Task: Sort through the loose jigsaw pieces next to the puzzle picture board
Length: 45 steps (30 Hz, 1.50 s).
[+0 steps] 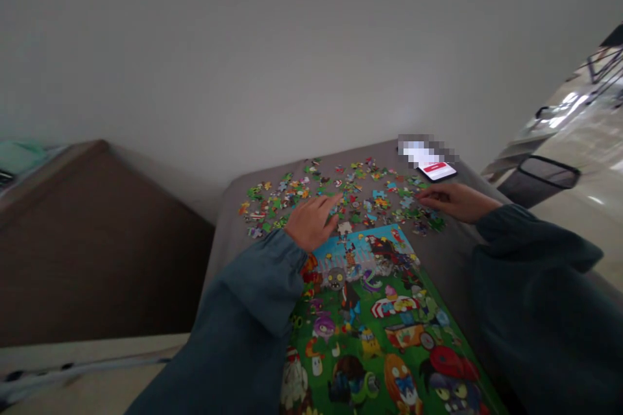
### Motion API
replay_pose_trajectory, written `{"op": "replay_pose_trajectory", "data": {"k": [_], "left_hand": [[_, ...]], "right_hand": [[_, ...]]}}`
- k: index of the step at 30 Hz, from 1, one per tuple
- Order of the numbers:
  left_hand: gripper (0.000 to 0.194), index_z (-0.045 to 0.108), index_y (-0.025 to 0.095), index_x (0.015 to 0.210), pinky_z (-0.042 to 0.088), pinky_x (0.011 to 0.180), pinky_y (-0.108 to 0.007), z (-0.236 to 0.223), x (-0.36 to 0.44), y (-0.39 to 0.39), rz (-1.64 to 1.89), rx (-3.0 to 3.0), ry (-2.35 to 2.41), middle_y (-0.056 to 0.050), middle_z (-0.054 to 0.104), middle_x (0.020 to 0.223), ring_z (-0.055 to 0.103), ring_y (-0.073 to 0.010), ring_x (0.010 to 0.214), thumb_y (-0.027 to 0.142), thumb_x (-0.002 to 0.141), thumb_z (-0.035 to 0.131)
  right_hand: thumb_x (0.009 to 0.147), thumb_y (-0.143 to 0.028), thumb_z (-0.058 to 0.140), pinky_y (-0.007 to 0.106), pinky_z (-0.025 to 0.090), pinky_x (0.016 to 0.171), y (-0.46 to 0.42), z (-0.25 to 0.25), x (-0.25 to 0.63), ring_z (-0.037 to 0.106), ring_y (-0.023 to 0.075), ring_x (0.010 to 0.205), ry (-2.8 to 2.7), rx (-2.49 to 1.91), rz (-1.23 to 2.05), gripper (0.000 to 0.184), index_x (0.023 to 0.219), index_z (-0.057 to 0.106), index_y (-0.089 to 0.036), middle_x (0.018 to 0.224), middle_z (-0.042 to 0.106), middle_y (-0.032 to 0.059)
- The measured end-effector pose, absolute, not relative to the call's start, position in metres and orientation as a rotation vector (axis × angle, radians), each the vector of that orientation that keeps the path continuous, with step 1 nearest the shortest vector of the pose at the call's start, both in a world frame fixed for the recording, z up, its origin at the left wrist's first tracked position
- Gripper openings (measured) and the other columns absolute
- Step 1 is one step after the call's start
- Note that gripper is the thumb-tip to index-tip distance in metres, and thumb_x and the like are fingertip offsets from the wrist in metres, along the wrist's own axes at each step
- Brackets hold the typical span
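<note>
Many small, colourful jigsaw pieces (280,193) lie scattered on a grey cloth-covered surface (228,207). My left hand (314,222) rests low over the middle of them, its fingers stretched out and slightly apart, with nothing visible in its grasp. At the right edge of the pieces, my right hand (450,200) has thumb and fingertips pinched together; whatever is between them is too small to make out. Closer to me lies a largely assembled cartoon puzzle picture (379,318), with a green ground and a blue strip along its top edge. My left sleeve covers part of its left side.
A phone (438,170) with a lit screen lies at the back right corner. Behind the surface rises a plain pale wall (311,45). A brown panel (107,253) stands at the left. On the right, a dark-framed object (548,172) stands on a shiny floor (594,207).
</note>
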<state>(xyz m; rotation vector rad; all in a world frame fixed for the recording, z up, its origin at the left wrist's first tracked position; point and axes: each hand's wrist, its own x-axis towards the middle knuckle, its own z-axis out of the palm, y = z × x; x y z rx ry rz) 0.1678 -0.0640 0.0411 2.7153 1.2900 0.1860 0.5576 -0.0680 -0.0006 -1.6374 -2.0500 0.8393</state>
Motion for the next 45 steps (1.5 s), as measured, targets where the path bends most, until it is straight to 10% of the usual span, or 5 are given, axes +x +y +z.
{"op": "replay_pose_trajectory", "data": {"k": [45], "left_hand": [[0.044, 0.06, 0.023, 0.143, 0.046, 0.113, -0.045, 0.016, 0.15, -0.039, 0.179, 2.659, 1.416, -0.011, 0.067, 0.138, 0.061, -0.0282, 0.128, 0.035, 0.105, 0.041]], "right_hand": [[0.082, -0.07, 0.063, 0.034, 0.05, 0.069, -0.067, -0.007, 0.548, 0.066, 0.0222, 0.073, -2.075, -1.653, 0.926, 0.058, 0.106, 0.075, -0.019, 0.078, 0.073, 0.0056]]}}
